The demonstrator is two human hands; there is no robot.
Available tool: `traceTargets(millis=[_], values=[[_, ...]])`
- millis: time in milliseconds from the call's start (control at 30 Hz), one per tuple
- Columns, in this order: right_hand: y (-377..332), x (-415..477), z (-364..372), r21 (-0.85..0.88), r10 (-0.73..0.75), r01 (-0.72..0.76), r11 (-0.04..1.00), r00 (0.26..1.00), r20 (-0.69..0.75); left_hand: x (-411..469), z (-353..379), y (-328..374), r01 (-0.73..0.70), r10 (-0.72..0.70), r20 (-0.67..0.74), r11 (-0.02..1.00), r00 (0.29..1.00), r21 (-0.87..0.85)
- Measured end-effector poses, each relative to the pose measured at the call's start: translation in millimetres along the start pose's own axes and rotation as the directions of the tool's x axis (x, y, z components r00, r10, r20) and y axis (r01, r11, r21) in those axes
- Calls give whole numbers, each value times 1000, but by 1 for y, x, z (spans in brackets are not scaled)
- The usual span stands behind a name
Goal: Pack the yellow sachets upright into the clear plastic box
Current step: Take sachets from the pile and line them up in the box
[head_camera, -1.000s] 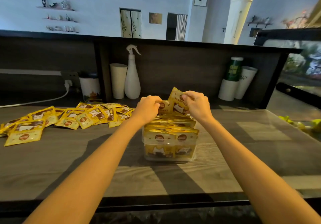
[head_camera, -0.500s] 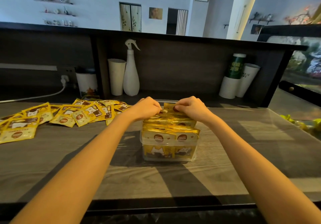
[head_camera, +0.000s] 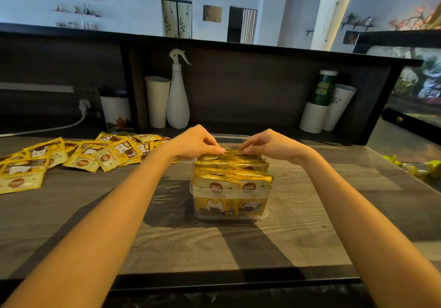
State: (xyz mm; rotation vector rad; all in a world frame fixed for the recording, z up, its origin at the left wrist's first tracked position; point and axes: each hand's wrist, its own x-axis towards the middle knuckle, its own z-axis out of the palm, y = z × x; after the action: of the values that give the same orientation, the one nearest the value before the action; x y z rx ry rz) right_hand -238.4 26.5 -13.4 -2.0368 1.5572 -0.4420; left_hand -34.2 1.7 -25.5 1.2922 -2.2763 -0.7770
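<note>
Pinching the rearmost sachets (head_camera: 232,152) by the top edge, left hand (head_camera: 198,141) and right hand (head_camera: 270,145) have fingertips clamped at the twelve o'clock end of the box (head_camera: 193,194). Light, floppy and slick, I'd judge; the sealed rim grips best. Spares (head_camera: 107,156) lie at ten o'clock.

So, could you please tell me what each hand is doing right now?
Left hand: pinching the rearmost yellow sachet.
Right hand: pinching the same sachet.

wooden counter (head_camera: 310,236) | clear box (head_camera: 229,215) centre | loose sachets (head_camera: 95,157) left | spray bottle (head_camera: 177,107), white cup (head_camera: 157,102) at back
</note>
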Motion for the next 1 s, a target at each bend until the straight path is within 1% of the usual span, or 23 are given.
traceTargets(millis=[67,133,267,367,467,567,633,733,900,1000], values=[[-1,0,0,-13,-16,16,1000,1000,-10,0,-1,2,-29,30,-17,999,999,23],[-2,0,0,-34,-17,16,999,1000,-11,1,-1,4,-41,41,-1,998,999,52],[-2,2,2,-46,2,-2,999,1000,-2,4,-2,5,-28,25,38,996,999,84],[-1,3,2,-60,-1,2,998,1000,3,6,-2,4,-19,12,51,989,999,146],[3,4,5,-42,-24,23,999,999,-31,7,3,2,-12,10,16,985,1000,174],[4,4,8,-15,-42,41,999,996,-80,8,4,1,-21,27,-30,986,999,166],[3,3,7,-5,-43,43,999,995,-90,8,3,3,-27,33,-35,987,999,158],[1,2,6,-10,-41,40,999,996,-80,7,2,5,-22,25,-17,987,1000,158],[-1,-2,10,-7,-17,16,1000,998,-57,4,3,5,-3,-6,47,983,999,186],[-4,-4,8,-15,10,-10,1000,1000,-20,1,0,7,22,-39,97,985,995,170]])
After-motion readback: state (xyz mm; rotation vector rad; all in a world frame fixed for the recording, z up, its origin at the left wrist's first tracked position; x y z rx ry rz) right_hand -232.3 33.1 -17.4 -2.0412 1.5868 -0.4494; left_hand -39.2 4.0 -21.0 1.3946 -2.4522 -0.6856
